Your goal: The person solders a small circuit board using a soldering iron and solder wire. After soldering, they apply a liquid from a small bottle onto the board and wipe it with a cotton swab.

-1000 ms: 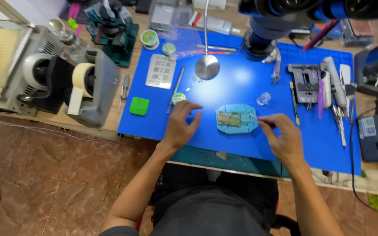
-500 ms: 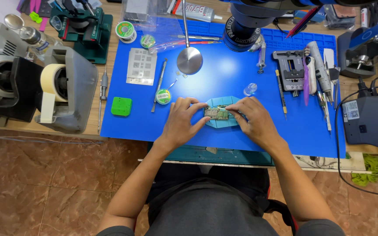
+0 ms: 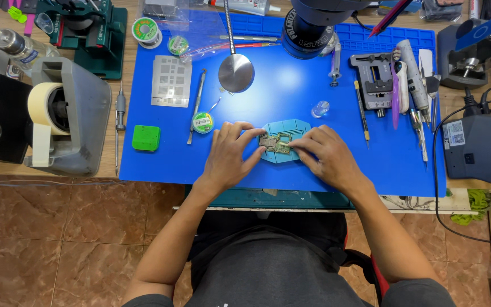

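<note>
Both hands on a circuit board.
Left hand (image 3: pixel 229 153) and right hand (image 3: pixel 326 154) pinching circuit board (image 3: pixel 277 143) on teal holder (image 3: pixel 288 126) between them.

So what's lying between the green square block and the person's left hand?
In the head view, a small round solder spool and a thin metal tool lie between the green block and left hand.

— What carries my work?
— A wooden bench (image 3: pixel 121 170), topped by a blue mat (image 3: pixel 291 85).
— What lies on the mat?
— A teal holder (image 3: pixel 285 126), green square block (image 3: pixel 146 137), metal stencil (image 3: pixel 171 81), solder reel (image 3: pixel 203 122), and tweezers (image 3: pixel 196 107).
</note>
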